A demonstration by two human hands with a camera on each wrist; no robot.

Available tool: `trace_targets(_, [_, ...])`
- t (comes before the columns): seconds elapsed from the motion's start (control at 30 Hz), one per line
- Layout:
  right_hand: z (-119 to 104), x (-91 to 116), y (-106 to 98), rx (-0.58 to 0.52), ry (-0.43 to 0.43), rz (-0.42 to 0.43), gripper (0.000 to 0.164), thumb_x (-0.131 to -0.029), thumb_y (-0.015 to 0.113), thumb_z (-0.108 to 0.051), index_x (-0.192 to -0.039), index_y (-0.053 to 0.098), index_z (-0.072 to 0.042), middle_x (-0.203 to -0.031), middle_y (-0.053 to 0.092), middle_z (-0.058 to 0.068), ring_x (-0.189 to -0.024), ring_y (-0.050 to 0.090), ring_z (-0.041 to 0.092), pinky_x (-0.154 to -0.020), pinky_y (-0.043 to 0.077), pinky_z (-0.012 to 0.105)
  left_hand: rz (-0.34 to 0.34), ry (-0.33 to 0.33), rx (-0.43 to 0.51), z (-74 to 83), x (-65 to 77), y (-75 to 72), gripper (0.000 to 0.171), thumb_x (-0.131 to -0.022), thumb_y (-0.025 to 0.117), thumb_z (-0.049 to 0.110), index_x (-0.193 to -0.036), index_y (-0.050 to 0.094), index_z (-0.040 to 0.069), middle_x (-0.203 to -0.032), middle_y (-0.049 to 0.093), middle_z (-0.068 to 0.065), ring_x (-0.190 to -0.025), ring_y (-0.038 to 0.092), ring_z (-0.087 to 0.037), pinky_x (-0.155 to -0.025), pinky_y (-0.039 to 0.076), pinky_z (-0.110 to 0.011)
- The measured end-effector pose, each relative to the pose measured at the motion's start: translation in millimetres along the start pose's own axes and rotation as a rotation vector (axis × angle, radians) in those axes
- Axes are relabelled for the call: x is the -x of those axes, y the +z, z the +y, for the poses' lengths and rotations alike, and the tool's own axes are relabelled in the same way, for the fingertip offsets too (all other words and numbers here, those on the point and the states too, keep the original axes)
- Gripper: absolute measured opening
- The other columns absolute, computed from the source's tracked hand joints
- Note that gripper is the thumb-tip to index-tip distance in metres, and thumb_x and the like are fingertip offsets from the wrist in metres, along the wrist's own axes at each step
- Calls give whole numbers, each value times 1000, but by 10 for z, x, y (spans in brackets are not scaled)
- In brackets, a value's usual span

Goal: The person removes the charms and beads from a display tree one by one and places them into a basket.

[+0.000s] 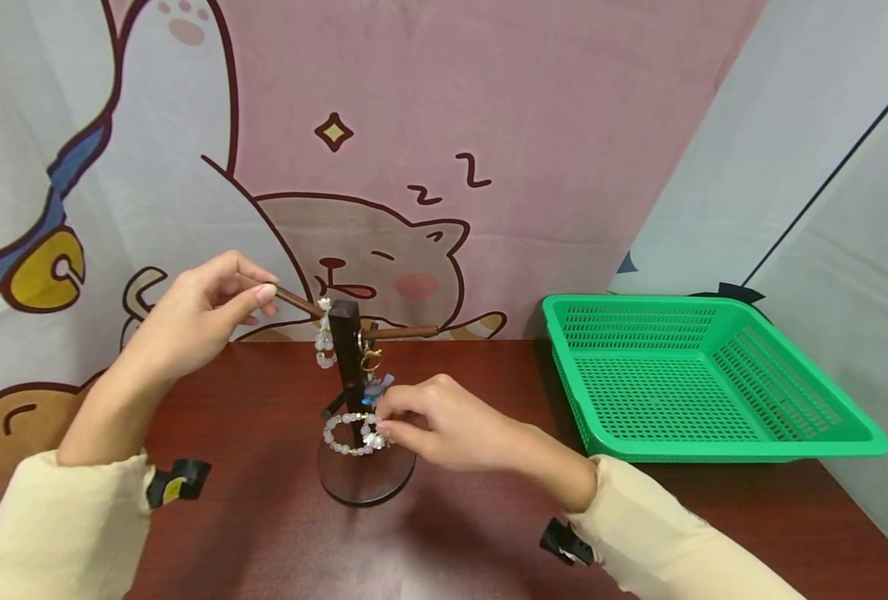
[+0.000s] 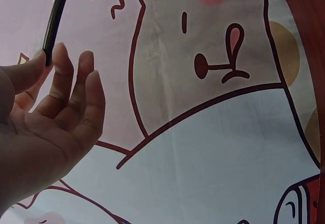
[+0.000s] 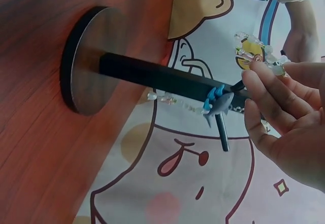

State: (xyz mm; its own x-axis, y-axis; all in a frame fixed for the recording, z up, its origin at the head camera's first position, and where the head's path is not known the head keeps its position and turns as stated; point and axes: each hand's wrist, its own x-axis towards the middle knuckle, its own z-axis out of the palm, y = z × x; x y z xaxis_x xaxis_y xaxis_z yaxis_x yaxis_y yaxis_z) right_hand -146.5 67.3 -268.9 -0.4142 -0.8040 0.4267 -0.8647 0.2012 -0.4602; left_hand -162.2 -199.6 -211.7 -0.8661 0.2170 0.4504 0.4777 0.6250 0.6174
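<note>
A dark wooden jewelry stand (image 1: pixel 349 346) stands upright on a round base (image 1: pixel 367 482). My left hand (image 1: pixel 207 312) pinches the outer end of its upper left peg (image 2: pixel 57 23) between thumb and forefinger. On that peg, close to the post, hangs a clear-beaded bracelet (image 1: pixel 325 342). My right hand (image 1: pixel 459 425) holds a second beaded bracelet (image 1: pixel 329 435) with a white flower (image 1: pixel 373 439) between thumb and fingertips, in front of the lower post. Just above those fingertips hangs a blue-grey shark-like charm (image 3: pixel 221 105). A gold piece (image 1: pixel 371 360) dangles below the right peg (image 1: pixel 406 332).
A green plastic basket (image 1: pixel 736 451) sits at the right of the reddish-brown table (image 1: pixel 263 517). Behind the table hangs a cloth (image 1: pixel 564 150) printed with cartoon animals. Black devices (image 1: pixel 179 482) are strapped at both sleeve cuffs.
</note>
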Motion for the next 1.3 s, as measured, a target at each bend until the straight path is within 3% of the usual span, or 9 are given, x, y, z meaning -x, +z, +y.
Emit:
trace_targets(0.7, [146, 353, -381, 23, 159, -38, 4, -87, 61, -6, -85, 64, -8, -75, 61, -5, -67, 51, 3, -62, 46, 23, -23, -15, -4, 3, -20, -30, 12, -93, 52, 9, -101, 58, 1, -79, 63, -8, -68, 56, -3, -62, 46, -14])
trace_targets(1.07, [215, 683, -670, 71, 302, -11, 6, -87, 62, -8, -86, 64, -13, -70, 57, -11, -47, 32, 0, -45, 34, 20, -27, -12, -4, 1, -18, -24, 11, -93, 52, 8, -100, 57, 2, -79, 63, -8, -68, 56, -4, -62, 46, -14])
trace_targets(1.3, [245, 920, -846, 95, 331, 6, 7, -87, 62, -9, -88, 65, -15, -75, 60, -15, -62, 51, 4, -54, 43, 21, -29, -18, 2, -3, -3, -22, 11, -93, 52, 8, -100, 57, 1, -79, 63, -6, -68, 56, -4, -62, 46, -15])
